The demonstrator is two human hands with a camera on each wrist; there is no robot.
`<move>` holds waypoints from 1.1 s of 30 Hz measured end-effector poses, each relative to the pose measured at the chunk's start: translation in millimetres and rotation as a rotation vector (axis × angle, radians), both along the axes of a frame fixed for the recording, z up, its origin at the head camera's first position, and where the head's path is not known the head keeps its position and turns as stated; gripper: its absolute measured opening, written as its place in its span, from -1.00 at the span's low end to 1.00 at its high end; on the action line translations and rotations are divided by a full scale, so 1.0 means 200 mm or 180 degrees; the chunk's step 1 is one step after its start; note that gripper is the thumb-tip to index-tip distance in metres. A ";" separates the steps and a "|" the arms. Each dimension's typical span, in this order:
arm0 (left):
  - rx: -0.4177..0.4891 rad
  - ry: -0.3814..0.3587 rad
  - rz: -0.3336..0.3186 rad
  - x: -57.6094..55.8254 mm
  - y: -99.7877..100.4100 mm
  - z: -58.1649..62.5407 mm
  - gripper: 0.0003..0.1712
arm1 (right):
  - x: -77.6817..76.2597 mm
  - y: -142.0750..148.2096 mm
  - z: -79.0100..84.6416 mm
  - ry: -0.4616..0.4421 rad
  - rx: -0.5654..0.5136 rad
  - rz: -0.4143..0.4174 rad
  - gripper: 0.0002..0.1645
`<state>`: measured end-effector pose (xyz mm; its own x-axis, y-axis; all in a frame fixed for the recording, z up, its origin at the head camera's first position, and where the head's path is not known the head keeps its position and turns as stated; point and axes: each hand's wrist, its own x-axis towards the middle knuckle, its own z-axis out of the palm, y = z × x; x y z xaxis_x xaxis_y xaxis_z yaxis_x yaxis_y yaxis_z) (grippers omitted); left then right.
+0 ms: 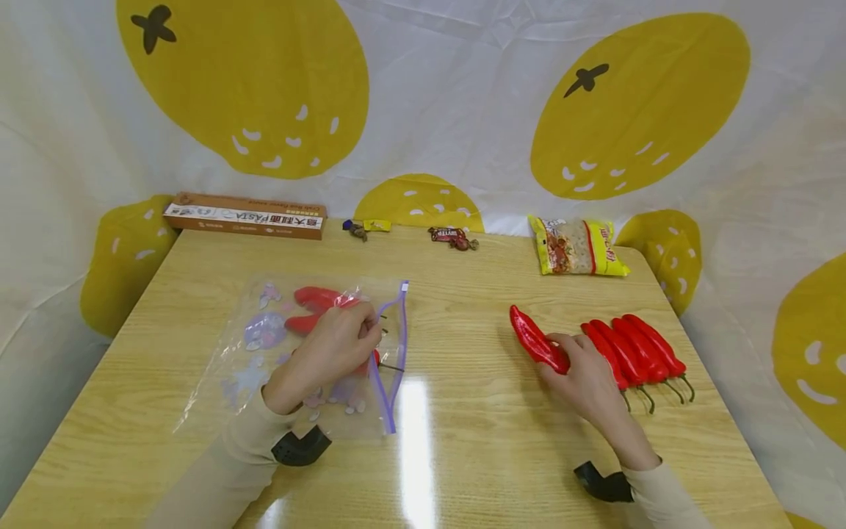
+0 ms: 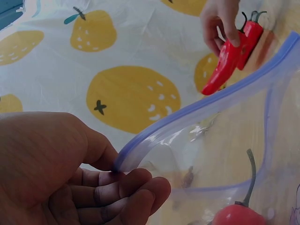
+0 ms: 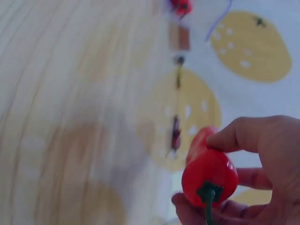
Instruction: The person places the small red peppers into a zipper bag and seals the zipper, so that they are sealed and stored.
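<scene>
My left hand pinches the purple zip edge of a clear zip bag; the left wrist view shows the thumb and fingers on that edge, the mouth parted. Red chili peppers lie inside the bag, partly hidden by the hand, and one green stem points toward the opening. Above the table, my right hand grips another red chili pepper, its stem end facing the wrist camera. Several more red chili peppers lie in a row just right of that hand.
Along the back edge stand a brown pasta box, a few wrapped candies, more candies and a yellow food packet. A fruit-patterned cloth hangs behind the wooden table.
</scene>
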<state>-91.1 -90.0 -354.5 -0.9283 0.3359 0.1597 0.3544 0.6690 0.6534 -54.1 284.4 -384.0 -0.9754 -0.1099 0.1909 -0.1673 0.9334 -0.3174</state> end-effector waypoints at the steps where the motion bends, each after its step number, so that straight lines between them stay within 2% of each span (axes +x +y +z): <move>1: 0.0002 -0.0004 -0.0001 0.00 0.00 0.00 -0.88 | 0.00 -0.04 0.02 -0.0131 -0.0146 0.0069 -0.48; 3: 0.0006 -0.0006 0.0001 0.00 0.00 0.00 -0.88 | 0.01 -0.11 0.07 -0.0272 -0.0375 0.0252 -0.49; 6: 0.0018 0.0007 -0.0010 0.00 0.00 0.01 -0.88 | 0.02 -0.21 0.11 -0.0294 -0.0640 0.0572 -0.52; 13: 0.0011 0.0004 -0.0026 0.00 0.00 0.00 -0.89 | 0.03 -0.43 0.16 -0.0550 -0.0985 0.1180 -0.55; 18: 0.0008 -0.0009 -0.0028 0.00 0.00 0.00 -0.90 | 0.04 -0.57 0.16 -0.0635 -0.1007 0.1602 -0.57; 24: -0.0038 -0.0099 -0.0003 0.00 0.00 0.00 -0.92 | 0.03 -0.68 0.12 -0.0580 -0.0897 0.1995 -0.59; 29: -0.0030 -0.0059 -0.0016 0.00 0.00 0.00 -0.90 | 0.01 -0.76 0.06 -0.0452 -0.0794 0.2272 -0.65; 33: -0.0034 0.0014 -0.0024 0.00 0.01 0.00 -0.89 | 0.00 -0.79 0.03 -0.0435 -0.0797 0.2354 -0.65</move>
<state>-90.7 -88.5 -355.0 -0.9250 0.3446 0.1600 0.3623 0.6731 0.6448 -54.8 125.7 -377.4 -0.6827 -0.7083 0.1795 -0.6607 0.4934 -0.5657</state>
